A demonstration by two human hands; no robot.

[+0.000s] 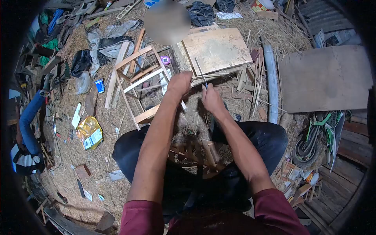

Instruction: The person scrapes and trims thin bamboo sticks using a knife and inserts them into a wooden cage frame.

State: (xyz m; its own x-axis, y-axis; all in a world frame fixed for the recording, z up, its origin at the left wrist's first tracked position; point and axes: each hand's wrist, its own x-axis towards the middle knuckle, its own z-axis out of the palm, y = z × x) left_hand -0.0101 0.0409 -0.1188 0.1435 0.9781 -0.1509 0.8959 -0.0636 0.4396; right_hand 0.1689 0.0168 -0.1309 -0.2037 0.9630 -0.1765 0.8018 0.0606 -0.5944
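Note:
In my right hand (213,100) is a tool with a long, thin, pale blade (199,68). Its blade points up and to the left over a wooden board (219,47), and I cannot make out whether it is a knife or a saw. My left hand (180,83) is closed at the board's near left corner; what its fingers hold is hidden. The worn, light-coloured board lies on a wooden block or box with thin slats at its front edge. A frame of wooden strips (147,81) stands left of my left hand.
Straw and shavings cover the ground. A grey pipe (270,82) and a large flat panel (325,78) lie to the right, above a small wheel (305,150). On the left are a gold packet (89,131), a blue cup (100,86) and black plastic (81,62).

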